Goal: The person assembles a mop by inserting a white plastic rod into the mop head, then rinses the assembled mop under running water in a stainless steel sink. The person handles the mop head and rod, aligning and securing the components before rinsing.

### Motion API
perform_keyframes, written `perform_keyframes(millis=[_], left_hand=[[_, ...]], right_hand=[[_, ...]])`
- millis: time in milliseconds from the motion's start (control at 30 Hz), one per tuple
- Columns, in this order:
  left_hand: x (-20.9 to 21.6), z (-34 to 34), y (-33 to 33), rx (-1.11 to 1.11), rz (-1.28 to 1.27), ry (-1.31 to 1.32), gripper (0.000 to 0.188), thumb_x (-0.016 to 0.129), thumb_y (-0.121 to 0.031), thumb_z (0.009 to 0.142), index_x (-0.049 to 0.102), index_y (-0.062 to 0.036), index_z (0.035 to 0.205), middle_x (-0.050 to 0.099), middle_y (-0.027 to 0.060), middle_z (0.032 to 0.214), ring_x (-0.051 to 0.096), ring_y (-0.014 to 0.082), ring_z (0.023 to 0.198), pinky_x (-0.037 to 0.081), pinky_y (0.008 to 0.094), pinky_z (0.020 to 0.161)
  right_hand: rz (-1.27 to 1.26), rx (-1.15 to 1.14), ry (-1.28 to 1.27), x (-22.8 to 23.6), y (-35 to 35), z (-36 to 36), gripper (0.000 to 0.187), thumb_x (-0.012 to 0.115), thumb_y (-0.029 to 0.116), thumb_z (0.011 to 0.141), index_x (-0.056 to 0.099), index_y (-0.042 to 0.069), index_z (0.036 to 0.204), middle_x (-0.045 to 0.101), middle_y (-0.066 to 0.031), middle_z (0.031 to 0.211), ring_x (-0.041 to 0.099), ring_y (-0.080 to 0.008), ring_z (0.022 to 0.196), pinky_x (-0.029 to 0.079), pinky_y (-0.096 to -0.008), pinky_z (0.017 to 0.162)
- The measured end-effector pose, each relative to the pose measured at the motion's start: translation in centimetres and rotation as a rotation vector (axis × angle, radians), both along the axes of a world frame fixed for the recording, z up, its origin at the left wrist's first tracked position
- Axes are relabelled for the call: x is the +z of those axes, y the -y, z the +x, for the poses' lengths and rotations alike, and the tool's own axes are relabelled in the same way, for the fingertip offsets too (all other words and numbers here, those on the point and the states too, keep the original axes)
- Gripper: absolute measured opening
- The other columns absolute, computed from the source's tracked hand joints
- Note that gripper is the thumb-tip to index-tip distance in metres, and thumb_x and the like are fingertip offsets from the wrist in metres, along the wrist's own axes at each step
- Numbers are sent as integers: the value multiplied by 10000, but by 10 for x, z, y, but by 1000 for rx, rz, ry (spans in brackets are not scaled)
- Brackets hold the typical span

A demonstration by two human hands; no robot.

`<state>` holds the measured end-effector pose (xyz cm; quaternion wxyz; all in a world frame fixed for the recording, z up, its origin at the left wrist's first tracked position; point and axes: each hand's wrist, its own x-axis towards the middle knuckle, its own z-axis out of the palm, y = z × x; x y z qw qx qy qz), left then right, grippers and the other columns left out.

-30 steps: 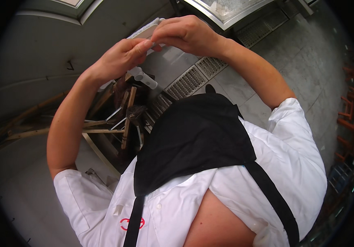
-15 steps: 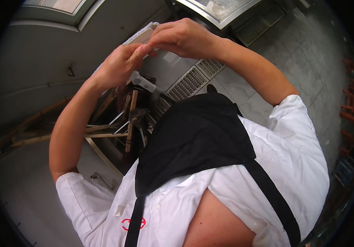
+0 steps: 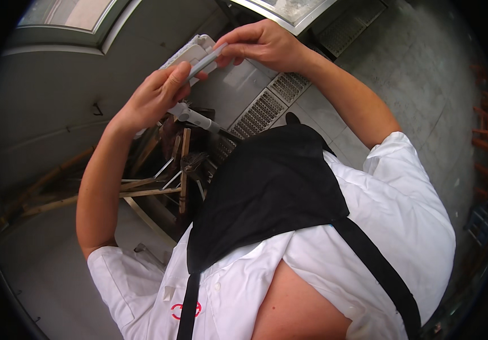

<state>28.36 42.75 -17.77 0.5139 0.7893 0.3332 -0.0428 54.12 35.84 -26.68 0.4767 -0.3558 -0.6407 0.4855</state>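
A flat mop is raised before me, its white fabric pad (image 3: 201, 41) showing along the far edge. The mop's pale grey swivel joint (image 3: 198, 120) sits just below my left wrist, and its pole runs down toward my apron. My left hand (image 3: 162, 93) is closed on the mop head, thumb pressed on a narrow grey strip (image 3: 205, 61) there. At the strip's far end, my right hand (image 3: 261, 45) pinches it between thumb and fingers. Part of the mop head is hidden behind my left hand.
Wooden poles and chair-like frames (image 3: 184, 170) are piled by the wall on the left. Metal drain grates (image 3: 258, 116) cross the tiled floor. A steel-framed counter (image 3: 289, 14) stands ahead, and orange stools (image 3: 482, 130) line the far right.
My hands have drawn apart, and the grey strip now shows between them. My left hand has shifted slightly down. More of the mop head has come into sight.
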Motion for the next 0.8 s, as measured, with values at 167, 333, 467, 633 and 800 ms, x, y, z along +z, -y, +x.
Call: perform_keyframes(millis=[167,333,467,633,800], left_hand=[[5,8,4,-29,26,-16,557,388,-493,1072,658,-19,1188,320,-76,683,301,55,616,288,253,545],[5,12,8,5,44,-7,506,407,-453,1078,662,-20,1136,323,-72,689,301,59,626,292,254,547],[-4,6,2,-4,74,-28,483,413,-441,1079,635,-14,1038,361,-47,691,340,78,637,336,272,563],[-1,-9,10,22,242,142,443,454,-403,1070,607,-13,1213,638,64,873,589,144,796,486,305,747],[-39,-69,44,802,707,586,416,475,-398,1061,581,-60,1280,637,80,1223,580,177,1122,481,356,960]], right_hand=[[100,-48,5,-4,2,-6,237,616,152,1001,683,24,1189,736,-71,1003,708,-136,930,564,-272,820],[81,-84,48,1,6,-4,213,638,149,984,690,20,1145,727,-58,997,694,-131,911,561,-279,804],[370,-108,257,17,2,-11,214,674,130,950,692,38,1143,718,-56,970,684,-157,871,554,-286,780],[550,-142,474,26,-8,-17,117,704,73,900,703,16,1002,704,-77,907,678,-196,802,541,-289,713],[394,-206,358,23,6,5,101,687,33,907,698,-5,1001,697,-74,884,675,-153,772,539,-266,694]])
